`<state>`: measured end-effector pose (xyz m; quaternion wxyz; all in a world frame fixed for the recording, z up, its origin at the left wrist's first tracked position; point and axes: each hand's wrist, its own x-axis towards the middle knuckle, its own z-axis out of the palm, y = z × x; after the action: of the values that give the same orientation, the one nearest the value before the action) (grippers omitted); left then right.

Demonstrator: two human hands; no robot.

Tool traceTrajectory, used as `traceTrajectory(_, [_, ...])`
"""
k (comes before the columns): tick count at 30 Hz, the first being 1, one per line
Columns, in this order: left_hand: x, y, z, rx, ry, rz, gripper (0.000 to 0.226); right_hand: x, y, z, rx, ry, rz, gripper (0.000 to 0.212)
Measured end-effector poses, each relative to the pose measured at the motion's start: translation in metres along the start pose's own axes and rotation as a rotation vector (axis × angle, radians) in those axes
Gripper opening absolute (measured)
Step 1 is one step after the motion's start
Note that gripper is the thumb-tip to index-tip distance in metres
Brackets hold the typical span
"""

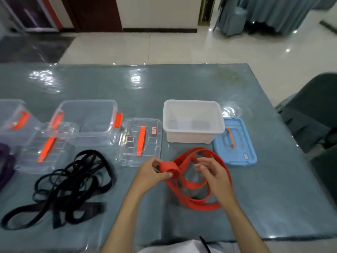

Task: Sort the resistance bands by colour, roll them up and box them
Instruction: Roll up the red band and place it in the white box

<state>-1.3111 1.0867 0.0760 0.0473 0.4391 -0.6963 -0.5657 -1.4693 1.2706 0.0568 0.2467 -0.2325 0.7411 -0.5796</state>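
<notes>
While the red band (pixel 197 183) is only partly wound, its roll (pixel 168 168) sits pinched in the left hand (pixel 153 172), thumb under and fingers (pixel 155 162) curled over the top, just above the bench (pixel 182 84). The right hand (pixel 213 172) hovers beside it with fingers half curled around the loose strap feeding into the roll; I can't tell how firmly it's holding. The rest of the red band lies in loops on the bench under both hands, in front of the white box (pixel 193 123).

What could go sideways, I reckon: this stuff is springy, so if the left pinch eases off, the roll will likely pop open. The loose loops cross each other too, so a twist or snag could get wound in and leave a lopsided roll.

Further out, the blue lid (pixel 240 152) lies right of the white box, the black bands (pixel 69 185) are heaped to the left, clear boxes (pixel 87 121) and lids (pixel 140 143) beyond them, and something purple (pixel 5 161) at the far left edge.
</notes>
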Motion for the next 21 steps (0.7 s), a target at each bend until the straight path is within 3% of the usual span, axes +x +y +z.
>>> traceTrajectory(5, [-0.028, 0.044, 0.028, -0.039, 0.022, 0.174, 0.044, 0.004, -0.037, 0.014, -0.107, -0.071, -0.076, 0.020])
traceTrajectory(8, [-0.039, 0.047, 0.046, 0.032, 0.092, 0.344, 0.038, 0.003, -0.040, 0.006, -0.210, -0.051, -0.120, 0.008])
traceTrajectory(10, [-0.042, 0.041, 0.048, 0.063, 0.122, 0.453, 0.038, -0.001, -0.040, -0.001, -0.255, -0.086, -0.133, 0.013])
traceTrajectory(13, [-0.050, 0.037, 0.045, 0.150, 0.144, 0.589, 0.047, -0.012, -0.047, -0.006, -0.197, -0.117, -0.091, 0.023])
traceTrajectory(15, [-0.054, 0.036, 0.043, 0.172, 0.172, 0.655, 0.050, -0.019, -0.053, -0.002, -0.125, -0.087, -0.091, 0.016])
traceTrajectory(17, [-0.061, 0.037, 0.044, 0.090, 0.205, 0.684, 0.051, -0.025, -0.063, 0.003, -0.086, -0.015, -0.137, 0.014])
traceTrajectory(21, [-0.082, 0.047, 0.045, -0.346, 0.240, 0.606, 0.062, -0.036, -0.104, 0.015, 0.084, 0.041, -0.209, 0.020])
